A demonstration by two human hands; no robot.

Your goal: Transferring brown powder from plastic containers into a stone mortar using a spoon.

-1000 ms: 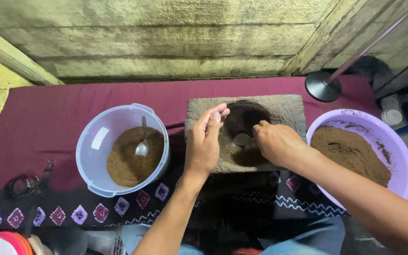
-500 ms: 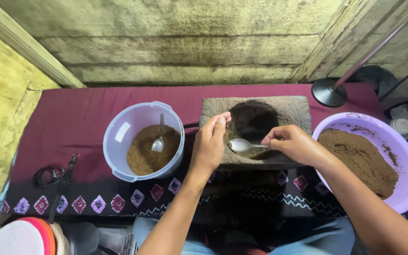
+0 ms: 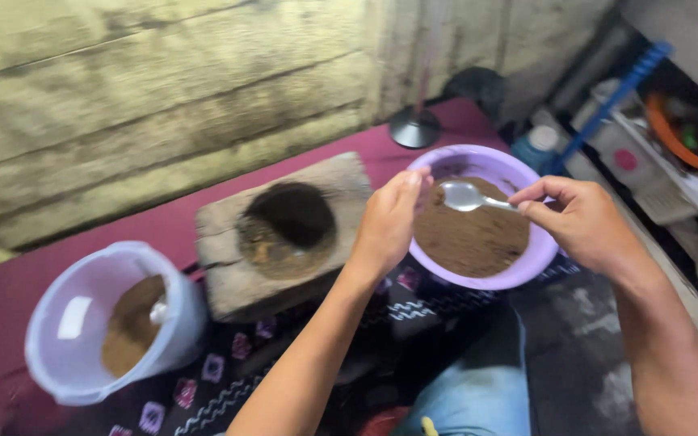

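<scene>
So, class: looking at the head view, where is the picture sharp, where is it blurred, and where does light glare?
Head view: the right hand and its metal spoon are fairly sharp; the clutter at the right edge is smeared; glare whitens the pale tub's inner wall; the stone mortar's hollow is in deep shadow.

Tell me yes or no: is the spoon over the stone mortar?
No, the right hand holds the metal spoon above the purple bowl of brown powder.

Spoon handle (image 3: 501, 203) hidden inside right hand (image 3: 583, 222). White bucket (image 3: 82, 339) blurred; object half buried in its powder not identifiable. Clutter right of purple bowl (image 3: 527, 266) smeared, cut by frame edge.
</scene>
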